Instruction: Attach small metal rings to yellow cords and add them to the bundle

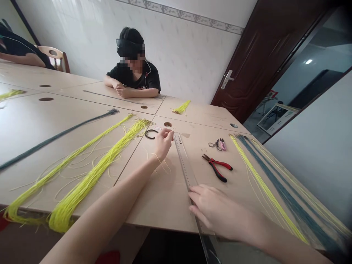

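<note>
A clear ruler (183, 157) runs from mid-table to beyond the near edge. At its far end my left hand (163, 143) is closed in a pinch; what its fingertips hold is too small to make out. Thin pale-yellow cord (168, 167) curls on the table beside my left wrist. My right hand (210, 207), slightly blurred, lies over the ruler's nearer part with fingers stretched out and thumb apart. Red-and-black pliers (217, 167) lie right of the ruler, with small scissors (215, 145) and pink-handled snips (222, 144) behind them. A black ring-shaped object (150, 134) lies beside my left hand.
Yellow cord bundles (101, 172) and a dark blue-grey bundle (63, 134) stretch across the left side. More yellow cords (258, 179) and blue-grey cords (280, 187) lie at right. A person (134, 73) sits opposite, arms on the table. Another person (22, 47) sits far left.
</note>
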`<state>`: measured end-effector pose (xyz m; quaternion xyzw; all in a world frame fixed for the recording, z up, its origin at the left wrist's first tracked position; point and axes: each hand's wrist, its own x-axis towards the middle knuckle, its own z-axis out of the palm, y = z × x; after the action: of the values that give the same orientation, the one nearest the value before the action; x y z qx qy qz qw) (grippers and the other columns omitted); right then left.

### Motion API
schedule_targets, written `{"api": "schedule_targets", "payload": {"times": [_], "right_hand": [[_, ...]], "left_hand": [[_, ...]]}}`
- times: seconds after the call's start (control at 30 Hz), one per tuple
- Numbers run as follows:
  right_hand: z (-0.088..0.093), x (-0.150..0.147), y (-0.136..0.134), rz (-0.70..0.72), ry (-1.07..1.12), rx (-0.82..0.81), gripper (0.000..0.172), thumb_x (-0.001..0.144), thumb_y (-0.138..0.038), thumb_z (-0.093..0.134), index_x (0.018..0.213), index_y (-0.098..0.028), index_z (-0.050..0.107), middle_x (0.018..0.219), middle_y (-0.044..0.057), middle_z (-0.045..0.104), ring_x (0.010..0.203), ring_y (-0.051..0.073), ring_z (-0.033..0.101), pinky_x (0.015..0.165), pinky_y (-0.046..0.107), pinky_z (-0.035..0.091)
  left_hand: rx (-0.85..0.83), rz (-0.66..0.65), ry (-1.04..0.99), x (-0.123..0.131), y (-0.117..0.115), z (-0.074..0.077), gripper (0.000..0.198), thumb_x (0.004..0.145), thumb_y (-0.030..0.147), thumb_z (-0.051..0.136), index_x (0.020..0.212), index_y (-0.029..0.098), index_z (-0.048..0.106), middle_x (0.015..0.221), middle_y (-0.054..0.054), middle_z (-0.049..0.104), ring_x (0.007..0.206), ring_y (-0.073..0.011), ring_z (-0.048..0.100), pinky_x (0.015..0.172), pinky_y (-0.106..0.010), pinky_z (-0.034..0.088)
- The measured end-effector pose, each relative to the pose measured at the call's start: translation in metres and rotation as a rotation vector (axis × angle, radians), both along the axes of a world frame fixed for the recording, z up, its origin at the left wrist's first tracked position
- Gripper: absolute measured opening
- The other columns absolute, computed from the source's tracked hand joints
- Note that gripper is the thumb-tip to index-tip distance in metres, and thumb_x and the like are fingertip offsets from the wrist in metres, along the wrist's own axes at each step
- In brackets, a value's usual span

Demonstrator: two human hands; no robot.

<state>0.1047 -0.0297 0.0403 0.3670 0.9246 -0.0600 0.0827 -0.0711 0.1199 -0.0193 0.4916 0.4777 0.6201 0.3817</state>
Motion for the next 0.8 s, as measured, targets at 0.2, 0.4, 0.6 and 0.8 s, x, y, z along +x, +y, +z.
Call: {"api": "schedule_targets", "payload": {"times": [0.2,0.4,0.6,0.8], "right_hand": [[-0.012,0.019,-0.044,-0.360,0.129,-0.103,0.017,0.094,-0.024,0.041,0.098,-0.019,0.057,0.098,0.007,0.062,0.089,0.022,0.061,0.073,0.035,0.049],[-0.034,0.033,-0.067,-0.730,-0.095,-0.259,0.052,0.095,-0.049,0.030,0.057,-0.018,0.048,0.067,0.015,0.064,0.068,0.032,0.065,0.057,0.037,0.042],[-0.093,0.037,-0.079,-0.818,0.787,-1.132,0.046,0.082,-0.056,0.051,0.096,-0.012,0.053,0.074,0.012,0.069,0.047,0.011,0.057,0.039,0.016,0.032],[-0.090,0.027,-0.088,-0.739,1.461,-1.024,0.040,0.088,-0.045,0.056,0.104,-0.008,0.061,0.070,0.010,0.069,0.049,0.011,0.063,0.045,0.016,0.045]], "left_hand": [[0.005,-0.072,0.019,0.011,-0.010,0.003,0.022,0.090,0.031,0.053,0.081,0.010,0.055,0.061,0.005,0.047,0.044,-0.0042,0.038,0.041,-0.016,0.035],[0.011,-0.117,0.036,0.019,-0.022,0.006,0.023,0.090,0.030,0.054,0.078,0.011,0.055,0.060,0.005,0.048,0.045,-0.0047,0.040,0.042,-0.016,0.035],[0.041,-0.188,0.013,0.029,-0.037,0.009,0.022,0.089,0.028,0.055,0.076,0.011,0.053,0.059,0.005,0.046,0.043,-0.0039,0.037,0.039,-0.015,0.031],[0.082,-0.233,-0.079,0.040,-0.057,0.019,0.017,0.085,0.018,0.053,0.070,0.013,0.047,0.056,0.007,0.043,0.040,-0.0022,0.031,0.037,-0.014,0.023]]}}
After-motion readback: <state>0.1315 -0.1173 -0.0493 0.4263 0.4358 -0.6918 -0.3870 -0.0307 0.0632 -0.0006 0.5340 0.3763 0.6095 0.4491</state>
